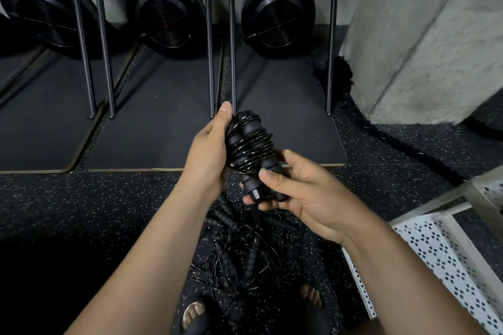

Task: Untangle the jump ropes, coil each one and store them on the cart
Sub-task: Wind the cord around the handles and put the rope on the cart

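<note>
I hold a coiled jump rope (249, 144) at chest height: two black ribbed handles side by side with thin black cable wound around them. My left hand (209, 149) grips the bundle's upper left side, thumb up along it. My right hand (296, 187) closes on the lower handle ends, thumb across the front. Below my hands a tangled pile of jump ropes (242, 250) lies on the floor, black handles and thin wire loops mixed together. The white perforated cart (446, 253) stands at the lower right.
Three black fan machines (166, 13) stand on dark mats (152, 128) behind metal rails. A concrete pillar (424, 35) rises at right, with a thick black battle rope (408, 149) trailing past its base. My sandalled feet (194, 313) are beside the pile on speckled rubber floor.
</note>
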